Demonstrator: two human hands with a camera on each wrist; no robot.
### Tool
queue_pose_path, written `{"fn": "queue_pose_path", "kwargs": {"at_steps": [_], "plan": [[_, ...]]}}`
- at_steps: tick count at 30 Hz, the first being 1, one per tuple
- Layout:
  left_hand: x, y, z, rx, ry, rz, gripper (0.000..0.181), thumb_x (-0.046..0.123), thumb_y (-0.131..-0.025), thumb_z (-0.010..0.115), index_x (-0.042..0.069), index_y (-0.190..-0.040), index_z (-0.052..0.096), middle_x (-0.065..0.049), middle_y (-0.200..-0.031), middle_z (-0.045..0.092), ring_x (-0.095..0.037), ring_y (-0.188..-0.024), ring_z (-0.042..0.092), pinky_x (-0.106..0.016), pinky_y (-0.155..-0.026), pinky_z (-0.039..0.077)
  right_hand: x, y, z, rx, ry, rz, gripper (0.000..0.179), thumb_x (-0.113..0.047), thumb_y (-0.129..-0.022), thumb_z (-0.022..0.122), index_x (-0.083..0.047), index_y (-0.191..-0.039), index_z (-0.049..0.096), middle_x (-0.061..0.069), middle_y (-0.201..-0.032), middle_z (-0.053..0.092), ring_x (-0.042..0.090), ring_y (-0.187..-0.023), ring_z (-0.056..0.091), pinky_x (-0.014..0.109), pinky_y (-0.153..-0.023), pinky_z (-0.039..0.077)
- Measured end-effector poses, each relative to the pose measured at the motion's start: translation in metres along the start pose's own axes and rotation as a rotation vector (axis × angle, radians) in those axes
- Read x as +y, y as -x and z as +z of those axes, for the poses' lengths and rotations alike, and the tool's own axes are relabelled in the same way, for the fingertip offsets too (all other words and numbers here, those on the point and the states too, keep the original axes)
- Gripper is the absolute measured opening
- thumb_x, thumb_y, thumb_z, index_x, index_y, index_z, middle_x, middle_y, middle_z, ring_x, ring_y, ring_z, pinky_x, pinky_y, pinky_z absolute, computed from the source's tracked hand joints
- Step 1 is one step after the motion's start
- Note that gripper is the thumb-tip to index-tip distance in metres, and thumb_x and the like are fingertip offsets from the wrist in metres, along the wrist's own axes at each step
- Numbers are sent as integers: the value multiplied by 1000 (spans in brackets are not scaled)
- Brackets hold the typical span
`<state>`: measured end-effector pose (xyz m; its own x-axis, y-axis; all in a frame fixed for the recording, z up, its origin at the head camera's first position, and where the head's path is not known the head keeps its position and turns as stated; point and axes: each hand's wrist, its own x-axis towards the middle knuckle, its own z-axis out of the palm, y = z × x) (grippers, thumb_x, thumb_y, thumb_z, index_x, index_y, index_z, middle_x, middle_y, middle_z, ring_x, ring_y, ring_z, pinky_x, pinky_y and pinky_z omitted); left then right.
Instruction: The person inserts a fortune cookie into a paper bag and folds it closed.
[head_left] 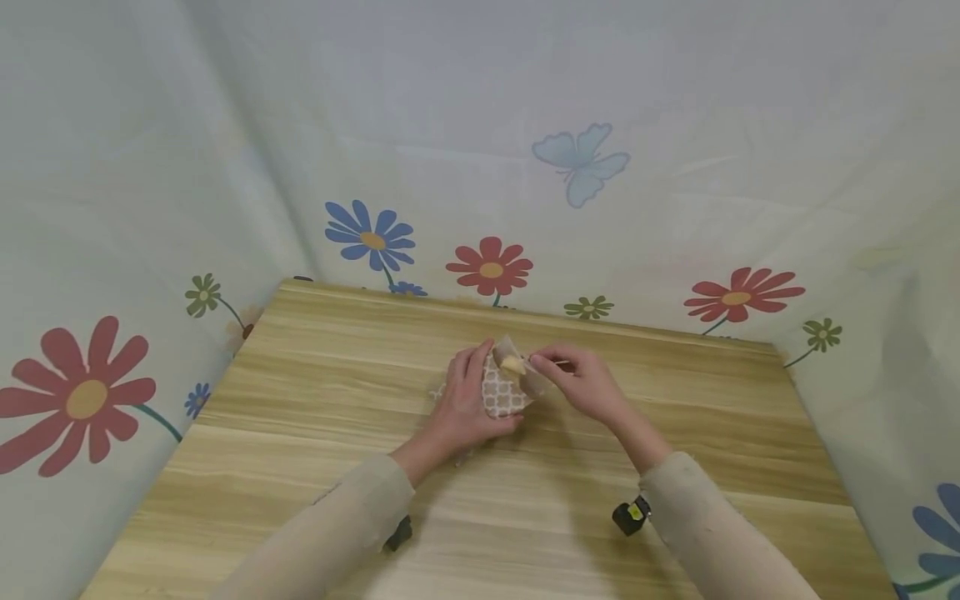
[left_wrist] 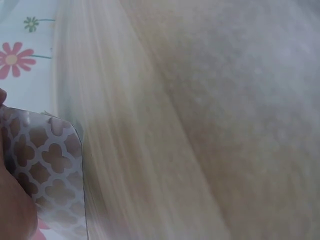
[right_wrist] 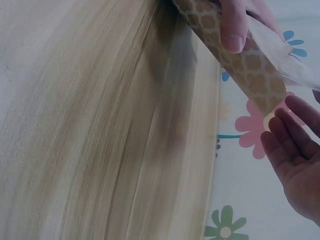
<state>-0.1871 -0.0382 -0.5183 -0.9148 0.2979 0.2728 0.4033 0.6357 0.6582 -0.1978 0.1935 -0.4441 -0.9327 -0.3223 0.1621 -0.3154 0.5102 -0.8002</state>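
Observation:
A small pouch with a tan and white lattice pattern stands on the wooden table at its middle. My left hand grips the pouch from the left, thumb on its front. A clear plastic flap and a pale yellow bit show at the pouch's top. My right hand pinches that clear flap between thumb and forefinger. The right wrist view shows the pouch raised off the table, my left thumb on it, the clear flap, and my right hand's other fingers lying loose. In the left wrist view the pouch fills the lower left corner.
Flower-print cloth walls in the table on the left, back and right. Bare wood lies all round the pouch. Small black wrist cameras sit under both beige sleeves.

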Motion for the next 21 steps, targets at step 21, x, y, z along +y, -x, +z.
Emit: {"fn": "queue_pose_path", "kwargs": {"at_steps": [21], "plan": [[1, 2, 3, 15, 4, 48, 130, 45, -68, 100, 17, -168, 22, -14, -151, 39, -30, -134, 43, -50, -112, 49, 3, 0, -5, -170, 52, -9, 25, -27, -108, 66, -8, -117, 80, 6, -114, 78, 20, -104, 73, 44, -94, 61]]}}
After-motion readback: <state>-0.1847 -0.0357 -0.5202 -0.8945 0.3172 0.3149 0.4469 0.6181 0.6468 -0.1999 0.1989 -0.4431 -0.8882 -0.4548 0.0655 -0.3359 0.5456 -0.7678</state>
